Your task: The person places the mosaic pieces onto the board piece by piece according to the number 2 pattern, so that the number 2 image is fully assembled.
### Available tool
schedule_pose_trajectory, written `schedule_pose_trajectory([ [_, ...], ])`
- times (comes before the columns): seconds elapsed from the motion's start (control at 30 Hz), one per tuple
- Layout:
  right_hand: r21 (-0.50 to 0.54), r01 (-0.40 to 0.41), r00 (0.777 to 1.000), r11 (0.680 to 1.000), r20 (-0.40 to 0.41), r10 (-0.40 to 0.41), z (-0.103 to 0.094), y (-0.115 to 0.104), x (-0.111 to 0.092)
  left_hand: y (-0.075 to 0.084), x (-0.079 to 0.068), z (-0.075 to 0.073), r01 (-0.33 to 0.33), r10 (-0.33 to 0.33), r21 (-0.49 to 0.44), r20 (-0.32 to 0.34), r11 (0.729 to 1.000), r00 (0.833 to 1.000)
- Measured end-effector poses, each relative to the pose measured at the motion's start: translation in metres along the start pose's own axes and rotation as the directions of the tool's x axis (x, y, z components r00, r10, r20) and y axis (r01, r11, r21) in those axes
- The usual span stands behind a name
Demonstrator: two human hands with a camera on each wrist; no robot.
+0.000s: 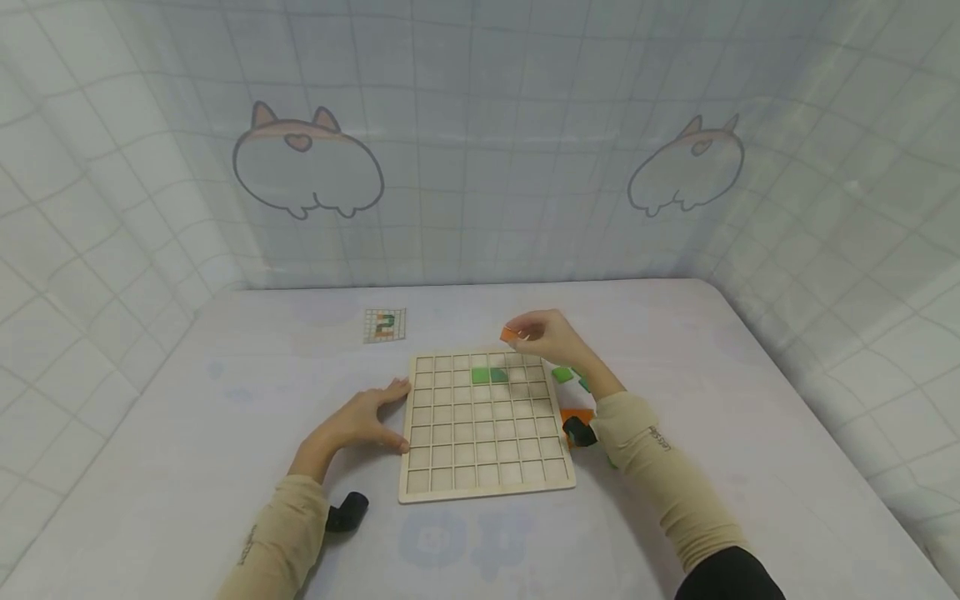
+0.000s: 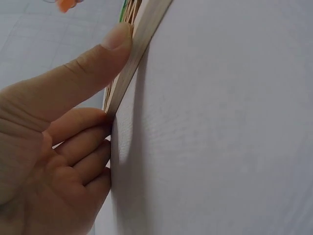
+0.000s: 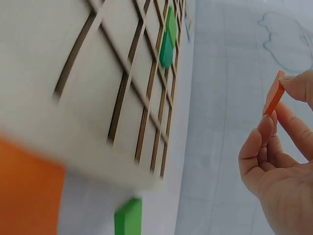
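A square wooden grid board (image 1: 483,492) lies on the table. A light green tile (image 1: 480,375) and a darker green tile (image 1: 498,375) sit side by side in cells of one of its upper rows. My left hand (image 1: 367,417) rests against the board's left edge, thumb and fingers spread apart along it; in the left wrist view the thumb (image 2: 93,68) touches the rim. Over the board's far right edge, my right hand (image 1: 551,337) pinches an orange tile (image 3: 274,93) between thumb and fingers, raised off the board.
A small card (image 1: 385,325) with a coloured grid pattern lies beyond the board's far left corner. Beside the right edge lie loose green tiles (image 1: 562,374) and orange pieces (image 1: 576,413), partly hidden by the right arm. A patterned curtain (image 1: 480,167) encloses the table.
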State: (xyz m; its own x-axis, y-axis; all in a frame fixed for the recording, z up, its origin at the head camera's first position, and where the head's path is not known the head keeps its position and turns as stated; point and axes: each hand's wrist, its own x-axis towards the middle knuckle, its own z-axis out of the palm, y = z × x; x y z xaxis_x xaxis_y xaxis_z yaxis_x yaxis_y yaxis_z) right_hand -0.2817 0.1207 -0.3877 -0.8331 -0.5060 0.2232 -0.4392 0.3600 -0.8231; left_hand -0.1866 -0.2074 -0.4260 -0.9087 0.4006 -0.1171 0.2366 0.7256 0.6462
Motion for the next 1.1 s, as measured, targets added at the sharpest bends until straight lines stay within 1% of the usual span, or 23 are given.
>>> schedule_pose_trajectory([
  [0.23, 0.026, 0.044, 0.996, 0.999, 0.082, -0.046, 0.02, -0.009, 0.011, 0.005, 0.002, -0.003, 0.023, -0.023, 0.057, 0.0, 0.998, 1.0],
  [0.33, 0.041, 0.047, 0.992, 0.998, 0.111, -0.051, 0.029, -0.013, 0.015, 0.008, 0.004, -0.005, 0.03, -0.03, 0.083, 0.001, 0.996, 1.0],
  [0.47, 0.038, 0.048, 0.989, 0.998, 0.135, -0.052, 0.038, -0.014, 0.021, 0.012, 0.006, -0.006, 0.037, -0.037, 0.108, -0.002, 0.993, 0.999],
  [0.63, 0.038, 0.047, 0.987, 0.998, 0.149, -0.053, 0.049, -0.013, 0.027, 0.015, 0.007, -0.008, 0.025, -0.024, 0.128, -0.016, 0.991, 1.0],
  [0.77, 0.032, 0.068, 0.984, 0.997, 0.163, -0.073, 0.058, -0.012, 0.031, 0.015, 0.008, -0.008, 0.019, -0.014, 0.152, -0.03, 0.988, 0.999],
  [0.87, 0.005, 0.09, 0.979, 0.996, 0.182, -0.09, 0.064, -0.011, 0.033, 0.014, 0.008, -0.008, 0.024, -0.017, 0.17, -0.038, 0.985, 0.999],
  [0.97, -0.024, 0.09, 0.974, 0.996, 0.21, -0.083, 0.067, -0.011, 0.034, 0.014, 0.008, -0.009, 0.023, -0.016, 0.187, -0.042, 0.982, 0.999],
  [1.1, -0.088, 0.052, 0.962, 0.995, 0.27, -0.026, 0.07, -0.011, 0.036, 0.015, 0.008, -0.011, 0.022, -0.013, 0.201, -0.046, 0.979, 0.999],
])
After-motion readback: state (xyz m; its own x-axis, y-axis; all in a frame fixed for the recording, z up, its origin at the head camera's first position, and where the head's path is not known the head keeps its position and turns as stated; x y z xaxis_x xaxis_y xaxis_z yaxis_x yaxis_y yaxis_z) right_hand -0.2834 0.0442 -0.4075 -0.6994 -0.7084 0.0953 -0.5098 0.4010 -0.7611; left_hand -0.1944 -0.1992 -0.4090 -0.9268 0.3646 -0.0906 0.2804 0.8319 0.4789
